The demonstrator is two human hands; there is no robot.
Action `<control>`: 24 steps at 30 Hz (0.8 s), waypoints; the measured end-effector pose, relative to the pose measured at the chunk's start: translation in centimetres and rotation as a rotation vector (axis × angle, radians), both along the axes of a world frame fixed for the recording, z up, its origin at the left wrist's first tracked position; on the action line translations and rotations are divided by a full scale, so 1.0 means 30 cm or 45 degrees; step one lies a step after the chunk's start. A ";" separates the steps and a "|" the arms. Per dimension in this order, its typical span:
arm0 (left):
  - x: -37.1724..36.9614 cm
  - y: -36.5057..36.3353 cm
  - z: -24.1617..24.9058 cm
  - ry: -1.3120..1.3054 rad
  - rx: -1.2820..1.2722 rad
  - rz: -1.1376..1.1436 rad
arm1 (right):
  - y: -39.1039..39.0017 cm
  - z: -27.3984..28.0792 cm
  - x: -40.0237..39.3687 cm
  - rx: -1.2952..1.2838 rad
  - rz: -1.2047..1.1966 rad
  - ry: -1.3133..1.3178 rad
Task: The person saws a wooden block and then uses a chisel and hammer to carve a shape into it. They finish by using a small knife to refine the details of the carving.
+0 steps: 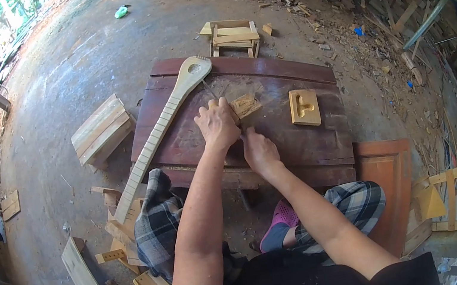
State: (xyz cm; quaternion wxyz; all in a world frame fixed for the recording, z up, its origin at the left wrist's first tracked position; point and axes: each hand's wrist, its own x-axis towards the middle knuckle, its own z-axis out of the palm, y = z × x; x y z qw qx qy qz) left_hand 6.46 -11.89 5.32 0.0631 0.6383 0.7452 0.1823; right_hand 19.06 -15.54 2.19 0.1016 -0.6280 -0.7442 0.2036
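My left hand (217, 123) is closed, knuckles up, over a dark red wooden panel used as a low bench. Right against its fingers is a wooden block (246, 105) with a rough, hollowed face. A thin dark rod (209, 89) sticks out beyond the knuckles; its other end is hidden. My right hand (260, 150) is just nearer to me, fingers curled, with a small purplish bit showing at its fingertips; what it grips cannot be made out. A second block (304, 108) with a T-shaped recess lies to the right. On the left rests a long fretted instrument neck (161, 121).
The dark red panel (295, 146) lies across in front of my knees. Beyond it stands a small wooden frame (233, 38); left is a plank-topped stool (101, 130). Wood offcuts (84, 275) lie at lower left, and an orange-brown panel (388, 176) is at right.
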 end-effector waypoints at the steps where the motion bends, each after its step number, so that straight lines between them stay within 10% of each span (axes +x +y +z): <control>1: 0.005 -0.001 0.015 -0.010 -0.066 0.025 | -0.037 0.032 0.020 -0.058 -0.013 0.030; 24: 0.003 0.000 0.018 -0.037 -0.035 0.026 | 0.059 -0.052 -0.016 0.061 0.042 0.047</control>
